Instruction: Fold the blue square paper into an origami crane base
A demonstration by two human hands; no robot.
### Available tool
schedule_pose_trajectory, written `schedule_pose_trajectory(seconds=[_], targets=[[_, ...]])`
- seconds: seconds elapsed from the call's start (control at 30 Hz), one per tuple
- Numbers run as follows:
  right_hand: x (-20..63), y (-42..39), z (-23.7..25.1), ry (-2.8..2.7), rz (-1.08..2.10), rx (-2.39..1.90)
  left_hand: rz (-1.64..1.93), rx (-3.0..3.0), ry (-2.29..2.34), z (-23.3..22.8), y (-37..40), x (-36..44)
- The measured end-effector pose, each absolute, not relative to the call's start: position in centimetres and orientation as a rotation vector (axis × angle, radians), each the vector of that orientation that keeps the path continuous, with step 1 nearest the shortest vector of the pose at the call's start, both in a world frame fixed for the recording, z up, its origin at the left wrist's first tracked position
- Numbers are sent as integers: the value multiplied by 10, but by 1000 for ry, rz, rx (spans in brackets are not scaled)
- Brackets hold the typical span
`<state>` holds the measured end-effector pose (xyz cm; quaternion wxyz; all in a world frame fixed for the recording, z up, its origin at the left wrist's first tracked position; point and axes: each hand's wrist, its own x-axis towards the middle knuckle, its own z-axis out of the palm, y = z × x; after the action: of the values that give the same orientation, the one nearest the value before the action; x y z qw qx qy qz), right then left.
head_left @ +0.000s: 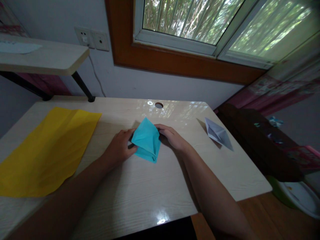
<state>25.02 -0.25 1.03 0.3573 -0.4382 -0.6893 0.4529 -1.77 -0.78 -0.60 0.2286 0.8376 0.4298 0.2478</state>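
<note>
Head view: looking down at a pale wooden desk (140,196) below a window.
Blue paper: a folded turquoise paper (147,140), diamond-shaped, is lying near the middle of the desk, slightly toward the far edge. Its long axis is running from the far edge toward the near edge, leaning a little right at the bottom; one tip is pointing away from the person, the other toward them.
Left hand: the left hand (118,148) is gripping the paper's left edge, fingers curled onto it.
Right hand: the right hand (172,136) is pinching the paper's upper right edge.
Yellow sheet: a large yellow sheet (47,150) is lying flat along the left edge.
White fold: a folded white paper (218,134) is resting near the right edge, well apart from the hands.
</note>
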Motion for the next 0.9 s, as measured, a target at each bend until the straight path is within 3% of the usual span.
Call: schedule_pose_trajectory(seconds=[0.3, 0.9], targets=[[264, 1, 8, -1852, 1350, -1081, 674, 2362, 1110, -7, -9, -20], [252, 1, 13, -2114, 1044, -1155, 610, 2358, 1166, -13, -3, -19]])
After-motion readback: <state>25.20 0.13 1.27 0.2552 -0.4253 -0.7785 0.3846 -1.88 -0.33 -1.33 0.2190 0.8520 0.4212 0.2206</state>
